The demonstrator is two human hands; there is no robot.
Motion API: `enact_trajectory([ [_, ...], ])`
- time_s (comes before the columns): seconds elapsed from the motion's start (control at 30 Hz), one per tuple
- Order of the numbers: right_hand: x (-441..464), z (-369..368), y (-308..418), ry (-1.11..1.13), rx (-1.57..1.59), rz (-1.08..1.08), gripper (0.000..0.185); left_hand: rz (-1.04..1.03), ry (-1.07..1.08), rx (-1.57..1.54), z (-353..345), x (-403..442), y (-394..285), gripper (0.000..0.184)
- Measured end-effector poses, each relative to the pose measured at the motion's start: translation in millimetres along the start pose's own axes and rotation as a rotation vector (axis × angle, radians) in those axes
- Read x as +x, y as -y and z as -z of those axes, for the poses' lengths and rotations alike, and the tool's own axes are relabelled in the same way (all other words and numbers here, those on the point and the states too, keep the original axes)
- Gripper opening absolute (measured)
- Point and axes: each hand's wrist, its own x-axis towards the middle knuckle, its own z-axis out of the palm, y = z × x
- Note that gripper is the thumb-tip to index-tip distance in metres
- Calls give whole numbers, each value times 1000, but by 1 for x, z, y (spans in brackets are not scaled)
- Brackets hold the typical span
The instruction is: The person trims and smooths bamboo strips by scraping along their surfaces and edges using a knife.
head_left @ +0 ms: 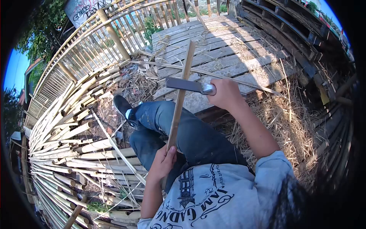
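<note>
My left hand (163,162) is closed around the lower part of a long flat bamboo strip (177,114). The strip slants up over my bent legs, its far end pointing away from me. In my right hand (226,93) is a machete with a broad dark blade (185,84) and a shiny metal collar. Its blade lies across the upper part of the strip, pointing left. The handle is mostly covered by my fingers. Whether the edge bites into the bamboo I cannot tell.
Many cut bamboo poles (103,168) lie piled on the left. Ahead is a weathered plank platform (228,57) with shavings on it. Shredded bamboo fibres (282,122) cover the ground at right. A bamboo fence (91,42) and stacked pallets (289,23) stand behind.
</note>
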Motion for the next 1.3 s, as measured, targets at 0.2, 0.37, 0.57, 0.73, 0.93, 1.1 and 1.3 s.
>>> enact_trajectory([
  [0.2,-10,2,-26,248,-310,-8,21,4,102,56,9,13,40,29],
  [0.37,-21,-44,-58,276,-285,-105,19,146,164,-40,19,20,75,29],
  [0.57,-22,-103,-76,572,-353,-152,21,313,138,-56,30,35,124,27],
  [0.73,-19,-110,-65,653,-283,-92,18,294,135,42,30,45,131,31],
  [0.93,-6,-118,-104,469,-307,-223,21,403,102,-13,26,43,132,35],
  [1.1,-25,-127,-98,652,-257,-68,22,429,76,14,22,47,120,34],
  [1.3,-49,-148,-81,582,-148,-144,22,440,40,-131,12,43,127,31],
])
